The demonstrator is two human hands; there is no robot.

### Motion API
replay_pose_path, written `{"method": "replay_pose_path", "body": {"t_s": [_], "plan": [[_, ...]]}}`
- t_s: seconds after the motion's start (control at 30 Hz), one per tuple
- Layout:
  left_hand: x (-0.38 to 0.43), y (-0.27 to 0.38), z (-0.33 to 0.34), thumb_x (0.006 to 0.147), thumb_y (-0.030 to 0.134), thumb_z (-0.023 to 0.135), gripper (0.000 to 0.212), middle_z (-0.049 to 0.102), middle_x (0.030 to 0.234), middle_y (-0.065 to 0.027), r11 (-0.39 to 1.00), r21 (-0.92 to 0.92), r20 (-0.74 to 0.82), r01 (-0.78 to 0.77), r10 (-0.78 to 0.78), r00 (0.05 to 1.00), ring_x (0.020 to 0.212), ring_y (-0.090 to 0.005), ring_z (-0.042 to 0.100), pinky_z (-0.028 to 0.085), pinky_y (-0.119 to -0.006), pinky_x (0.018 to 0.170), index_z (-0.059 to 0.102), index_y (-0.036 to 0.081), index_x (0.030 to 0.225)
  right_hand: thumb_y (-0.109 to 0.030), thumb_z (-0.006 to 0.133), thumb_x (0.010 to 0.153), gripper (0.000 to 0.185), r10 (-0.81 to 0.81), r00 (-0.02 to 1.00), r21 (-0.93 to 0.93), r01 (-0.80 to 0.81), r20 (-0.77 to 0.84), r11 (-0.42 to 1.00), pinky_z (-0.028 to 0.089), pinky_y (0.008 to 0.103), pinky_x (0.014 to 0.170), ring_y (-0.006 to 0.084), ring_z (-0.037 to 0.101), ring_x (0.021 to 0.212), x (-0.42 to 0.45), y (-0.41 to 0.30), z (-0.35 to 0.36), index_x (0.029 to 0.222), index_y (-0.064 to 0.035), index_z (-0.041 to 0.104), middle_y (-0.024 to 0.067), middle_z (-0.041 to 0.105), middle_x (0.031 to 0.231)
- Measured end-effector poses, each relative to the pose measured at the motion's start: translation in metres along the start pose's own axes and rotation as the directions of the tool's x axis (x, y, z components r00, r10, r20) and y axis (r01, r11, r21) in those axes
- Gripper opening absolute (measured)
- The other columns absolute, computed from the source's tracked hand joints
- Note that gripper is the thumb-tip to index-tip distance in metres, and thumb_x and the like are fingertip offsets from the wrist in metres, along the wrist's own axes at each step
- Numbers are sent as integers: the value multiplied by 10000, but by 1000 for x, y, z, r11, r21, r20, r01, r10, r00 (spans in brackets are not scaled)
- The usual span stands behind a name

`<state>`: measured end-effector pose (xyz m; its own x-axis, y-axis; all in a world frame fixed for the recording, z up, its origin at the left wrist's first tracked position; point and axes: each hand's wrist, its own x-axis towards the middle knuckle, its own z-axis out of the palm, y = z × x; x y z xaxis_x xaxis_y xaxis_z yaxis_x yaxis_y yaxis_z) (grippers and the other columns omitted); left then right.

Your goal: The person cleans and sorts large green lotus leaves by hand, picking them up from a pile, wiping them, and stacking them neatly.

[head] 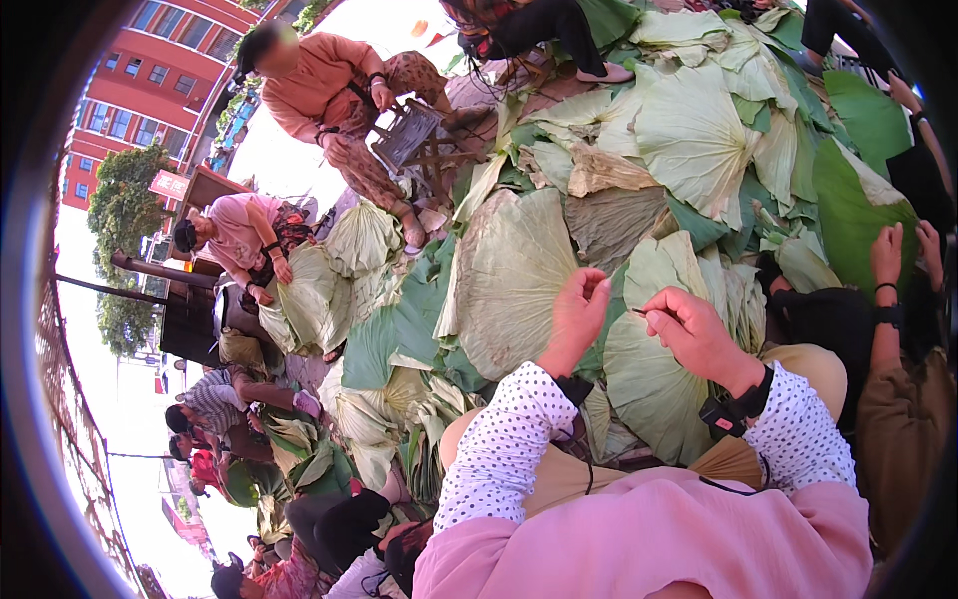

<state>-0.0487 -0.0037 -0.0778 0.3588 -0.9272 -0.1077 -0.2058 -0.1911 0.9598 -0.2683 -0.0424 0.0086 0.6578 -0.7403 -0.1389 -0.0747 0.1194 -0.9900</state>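
Note:
My right hand (692,333) pinches a short, thin dark object (638,311) between thumb and fingertips; it is too small to name exactly. Just left of it, my left hand (578,318) is raised with its fingers loosely curled and the thumb a little apart, and nothing shows in it. Beneath the right hand, a pale green lotus leaf (651,382) lies over my lap area. A broad, dry lotus leaf (513,281) with brown edges spreads out beyond the left hand. Both wrists wear dark bands.
A large heap of lotus leaves (696,142) covers the ground ahead. One person (322,97) sits on a stool (412,138) across from me; another (239,232) handles leaves at left. Close on my right, a co-worker's hands (888,254) are at a green leaf (857,210).

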Motion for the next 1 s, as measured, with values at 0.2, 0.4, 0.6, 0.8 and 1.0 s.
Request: {"method": "replay_pose_path", "body": {"t_s": [0.2,0.4,0.6,0.8,1.0], "plan": [[26,-129,-59,890,178,725,328,722,1052,-181,866,452,-233,213,-116,966,966,-328,694,543,-418,855,665,-29,1138,-101,594,1014,125,26,999,-84,-24,22,996,458,263,665,85,534,728,-2,3,9,1058,10,633,21,628,814],[26,-176,-45,853,223,760,539,458,1533,-201,494,808,-261,322,-191,946,1406,-411,409,410,-536,1087,604,97,1354,-84,608,1005,113,57,998,-89,-59,-26,994,460,259,671,78,531,737,2,9,0,1067,4,641,17,624,815],[47,-217,-31,826,212,781,881,132,1711,-176,217,976,-17,31,-65,998,1540,-468,182,338,-636,1131,356,284,1595,-73,628,990,103,83,997,-201,-82,-2,976,488,297,708,162,603,768,11,12,5,1061,-8,665,76,652,893],[75,-224,-22,815,305,826,1024,58,1725,-161,130,988,-45,79,-244,969,1536,-503,146,342,-647,1115,221,340,1640,-58,629,982,115,119,993,-265,-112,8,958,513,319,734,210,639,785,19,17,3,1080,-19,675,92,661,906],[86,-228,-37,828,284,807,979,81,1728,-120,191,980,-12,62,-252,968,1526,-483,194,394,-616,1097,250,293,1633,-55,627,980,124,55,998,-269,-46,25,962,520,329,736,230,648,791,19,17,3,1088,-20,676,106,661,908]]}}
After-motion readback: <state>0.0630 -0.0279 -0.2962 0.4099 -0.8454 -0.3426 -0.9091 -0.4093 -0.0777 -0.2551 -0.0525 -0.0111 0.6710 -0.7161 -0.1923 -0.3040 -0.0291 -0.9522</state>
